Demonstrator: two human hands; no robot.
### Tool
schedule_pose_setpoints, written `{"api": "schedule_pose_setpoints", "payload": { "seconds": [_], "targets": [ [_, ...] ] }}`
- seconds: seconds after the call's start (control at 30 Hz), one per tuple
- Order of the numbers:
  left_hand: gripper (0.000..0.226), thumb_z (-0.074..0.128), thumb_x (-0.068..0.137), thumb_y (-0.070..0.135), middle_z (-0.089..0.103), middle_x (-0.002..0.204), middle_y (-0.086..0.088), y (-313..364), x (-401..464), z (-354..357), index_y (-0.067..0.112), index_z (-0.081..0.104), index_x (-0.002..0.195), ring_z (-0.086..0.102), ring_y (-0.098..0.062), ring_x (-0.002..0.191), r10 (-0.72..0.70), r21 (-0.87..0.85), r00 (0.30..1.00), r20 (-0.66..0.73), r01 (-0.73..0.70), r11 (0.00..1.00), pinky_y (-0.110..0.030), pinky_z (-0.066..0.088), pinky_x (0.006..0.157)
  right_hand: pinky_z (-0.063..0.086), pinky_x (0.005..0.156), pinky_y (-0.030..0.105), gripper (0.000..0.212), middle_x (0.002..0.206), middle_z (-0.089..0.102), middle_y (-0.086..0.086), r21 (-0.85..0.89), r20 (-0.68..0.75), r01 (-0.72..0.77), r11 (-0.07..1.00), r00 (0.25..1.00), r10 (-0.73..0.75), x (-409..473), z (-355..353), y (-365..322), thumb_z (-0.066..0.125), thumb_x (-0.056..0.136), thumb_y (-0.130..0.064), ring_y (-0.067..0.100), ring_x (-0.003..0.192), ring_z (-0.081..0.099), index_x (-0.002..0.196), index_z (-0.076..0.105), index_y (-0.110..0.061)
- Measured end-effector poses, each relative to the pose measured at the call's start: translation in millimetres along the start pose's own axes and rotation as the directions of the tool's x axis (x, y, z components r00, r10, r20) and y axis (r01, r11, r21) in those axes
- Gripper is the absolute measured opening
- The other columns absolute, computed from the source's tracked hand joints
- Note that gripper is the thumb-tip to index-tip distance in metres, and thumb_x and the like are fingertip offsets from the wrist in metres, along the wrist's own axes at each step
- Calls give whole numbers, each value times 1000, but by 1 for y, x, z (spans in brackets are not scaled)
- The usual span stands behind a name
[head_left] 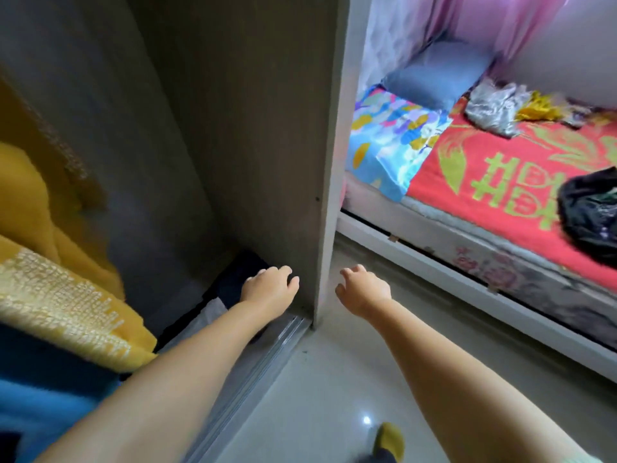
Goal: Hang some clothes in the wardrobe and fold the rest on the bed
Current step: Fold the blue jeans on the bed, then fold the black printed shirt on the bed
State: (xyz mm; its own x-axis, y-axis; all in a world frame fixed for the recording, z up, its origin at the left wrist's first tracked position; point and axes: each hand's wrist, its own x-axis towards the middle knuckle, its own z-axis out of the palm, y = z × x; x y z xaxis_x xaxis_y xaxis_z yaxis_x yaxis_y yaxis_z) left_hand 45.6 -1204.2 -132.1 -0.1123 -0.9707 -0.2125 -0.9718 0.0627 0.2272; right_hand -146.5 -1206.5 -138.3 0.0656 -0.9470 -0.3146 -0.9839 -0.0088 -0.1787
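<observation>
I look down into an open grey wardrobe (pixel 253 135) on the left. A yellow garment (pixel 50 269) with pale embroidery hangs at its left, above dark and blue cloth. My left hand (pixel 270 287) hangs inside the wardrobe over dark folded clothes (pixel 240 272) on its floor, fingers loosely curled and holding nothing. My right hand (pixel 364 290) hangs outside the wardrobe's side panel over the floor, also loose and holding nothing. On the bed (pixel 467 182) at the right lie a silver-grey garment (pixel 494 108), a yellow garment (pixel 541 108) and a black garment (pixel 591 212).
The wardrobe's side panel edge (pixel 329 195) stands between my two hands. A metal sliding-door track (pixel 260 369) runs along the wardrobe floor. The bed carries a red blanket, a flowered blue sheet (pixel 390 138) and a grey-blue pillow (pixel 437 71). A yellow slipper (pixel 389 439) is on the tiled floor.
</observation>
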Motion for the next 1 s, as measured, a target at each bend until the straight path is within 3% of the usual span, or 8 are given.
{"api": "schedule_pose_setpoints", "payload": {
  "seconds": [0.17,0.3,0.47,0.67,0.87,1.0],
  "targets": [
    [39,33,99,40,60,121,-3,64,-23,-54,18,55,123,55,-25,112,236,141,971,34,-239,961,-36,45,86,40,73,33,35,123,53,8,-4,-43,-118,993,992,118,-63,-49,58,39,94,-34,31,109,56,121,53,-16],
    [37,35,99,41,60,119,-3,122,-23,-75,18,56,120,55,-25,111,388,238,920,49,-388,890,-36,46,83,43,69,32,30,113,59,7,-36,-71,-174,984,983,172,-102,-86,136,38,96,-33,29,100,59,112,56,-15],
    [35,37,99,39,60,119,-5,241,-5,-76,16,57,115,56,-27,111,447,223,894,35,-443,868,-35,44,80,48,81,37,34,120,56,5,-69,-59,-266,962,963,262,-146,-129,256,37,98,-35,27,109,57,121,55,-16],
    [37,37,99,41,60,119,-3,410,7,-50,17,56,120,57,-24,108,587,149,809,48,-586,796,-36,46,81,42,61,32,29,102,61,3,-81,-111,-381,921,922,371,-185,-162,386,37,98,-32,25,83,55,109,58,-14],
    [36,37,99,39,61,118,-4,495,39,-40,14,55,120,59,-25,103,656,154,750,89,-661,735,-38,50,79,50,79,36,34,116,59,5,-23,-83,-442,897,895,439,-179,-180,462,37,98,-31,26,103,58,122,56,-17],
    [37,36,100,40,62,115,-2,537,81,-37,16,55,121,60,-21,99,676,166,729,106,-684,711,-38,52,76,47,75,33,30,112,60,6,-11,-102,-452,892,888,449,-157,-190,499,38,98,-30,27,100,58,114,58,-14]
  ]
}}
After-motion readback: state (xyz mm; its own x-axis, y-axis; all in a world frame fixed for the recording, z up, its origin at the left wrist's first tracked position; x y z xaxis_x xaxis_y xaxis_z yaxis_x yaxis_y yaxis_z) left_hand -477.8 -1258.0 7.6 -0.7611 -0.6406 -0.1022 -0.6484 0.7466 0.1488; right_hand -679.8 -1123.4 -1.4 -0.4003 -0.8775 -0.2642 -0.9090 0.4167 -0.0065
